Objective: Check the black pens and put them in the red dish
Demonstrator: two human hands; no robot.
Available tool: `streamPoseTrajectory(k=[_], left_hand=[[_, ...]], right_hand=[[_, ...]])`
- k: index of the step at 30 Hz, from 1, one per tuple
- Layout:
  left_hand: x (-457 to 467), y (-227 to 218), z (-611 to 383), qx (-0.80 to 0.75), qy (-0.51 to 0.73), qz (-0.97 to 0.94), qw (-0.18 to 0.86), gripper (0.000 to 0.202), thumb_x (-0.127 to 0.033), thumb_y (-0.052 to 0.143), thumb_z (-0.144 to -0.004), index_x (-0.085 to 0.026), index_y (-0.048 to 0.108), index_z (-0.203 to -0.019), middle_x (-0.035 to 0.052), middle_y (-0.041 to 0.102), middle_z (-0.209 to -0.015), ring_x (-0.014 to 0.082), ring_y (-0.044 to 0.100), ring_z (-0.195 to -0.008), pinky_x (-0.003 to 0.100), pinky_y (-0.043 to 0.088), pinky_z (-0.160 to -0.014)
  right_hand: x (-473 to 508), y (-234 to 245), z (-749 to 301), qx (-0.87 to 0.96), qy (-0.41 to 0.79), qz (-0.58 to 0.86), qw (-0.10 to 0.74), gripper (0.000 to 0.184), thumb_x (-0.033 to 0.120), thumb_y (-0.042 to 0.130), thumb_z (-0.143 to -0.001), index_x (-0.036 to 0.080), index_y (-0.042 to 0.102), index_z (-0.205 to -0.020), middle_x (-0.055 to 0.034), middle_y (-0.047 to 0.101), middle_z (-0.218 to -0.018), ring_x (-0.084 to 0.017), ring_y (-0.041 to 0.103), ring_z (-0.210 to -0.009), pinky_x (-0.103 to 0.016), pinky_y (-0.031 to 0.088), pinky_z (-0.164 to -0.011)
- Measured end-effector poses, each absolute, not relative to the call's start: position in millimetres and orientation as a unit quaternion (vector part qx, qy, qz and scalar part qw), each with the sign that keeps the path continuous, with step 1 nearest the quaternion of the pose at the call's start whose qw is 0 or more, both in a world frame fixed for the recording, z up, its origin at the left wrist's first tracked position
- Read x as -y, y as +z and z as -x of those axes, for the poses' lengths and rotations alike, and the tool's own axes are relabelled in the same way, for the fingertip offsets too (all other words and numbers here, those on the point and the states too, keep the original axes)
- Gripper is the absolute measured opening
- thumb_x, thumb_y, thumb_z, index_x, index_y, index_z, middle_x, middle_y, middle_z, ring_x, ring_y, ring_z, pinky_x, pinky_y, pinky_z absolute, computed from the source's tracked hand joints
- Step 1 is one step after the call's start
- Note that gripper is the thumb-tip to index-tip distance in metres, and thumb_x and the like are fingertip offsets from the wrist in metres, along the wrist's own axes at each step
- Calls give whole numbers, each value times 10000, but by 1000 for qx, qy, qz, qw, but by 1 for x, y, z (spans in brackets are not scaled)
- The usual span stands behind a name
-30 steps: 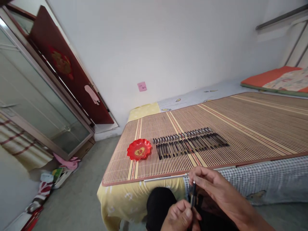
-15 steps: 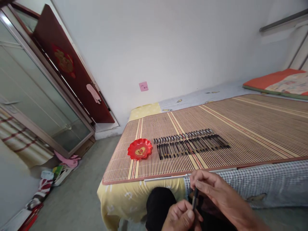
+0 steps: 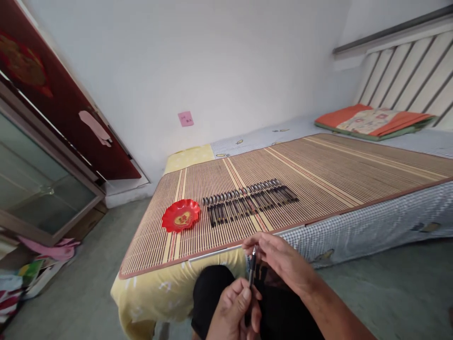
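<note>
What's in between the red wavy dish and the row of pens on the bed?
In the head view, just a narrow bare strip of striped mat separates the red wavy dish from the row of pens.

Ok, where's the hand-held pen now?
In the head view, low, just right of centre: the black pen is gripped by the left hand, its silver tip close to the right hand.

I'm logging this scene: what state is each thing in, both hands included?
Held pen: near upright, silver end up
Left hand: closed on the held pen
Right hand: fingers bent by the silver end, contact unclear
Other pens: lying in a row
Plate: right side up
Mat: spread flat
Quilt: folded
Note: stuck on the wall
</note>
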State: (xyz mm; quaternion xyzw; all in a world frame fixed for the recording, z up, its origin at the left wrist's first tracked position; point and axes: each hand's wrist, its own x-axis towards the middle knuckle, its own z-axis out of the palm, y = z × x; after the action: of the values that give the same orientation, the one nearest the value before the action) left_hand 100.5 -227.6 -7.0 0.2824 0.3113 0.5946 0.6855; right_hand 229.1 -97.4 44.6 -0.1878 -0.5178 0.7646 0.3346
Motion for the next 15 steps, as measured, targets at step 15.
streamPoseTrajectory(k=[15], left_hand=[[230, -12, -101, -312, 593, -280, 688, 321, -484, 676, -945, -168, 629, -916, -49, 600, -506, 35, 309, -297, 161, 223, -323]], right_hand=[[101, 47, -230, 557, 739, 202, 320, 259, 458, 739, -883, 204, 785, -902, -48, 686, -942, -182, 601, -872, -307, 455, -799]])
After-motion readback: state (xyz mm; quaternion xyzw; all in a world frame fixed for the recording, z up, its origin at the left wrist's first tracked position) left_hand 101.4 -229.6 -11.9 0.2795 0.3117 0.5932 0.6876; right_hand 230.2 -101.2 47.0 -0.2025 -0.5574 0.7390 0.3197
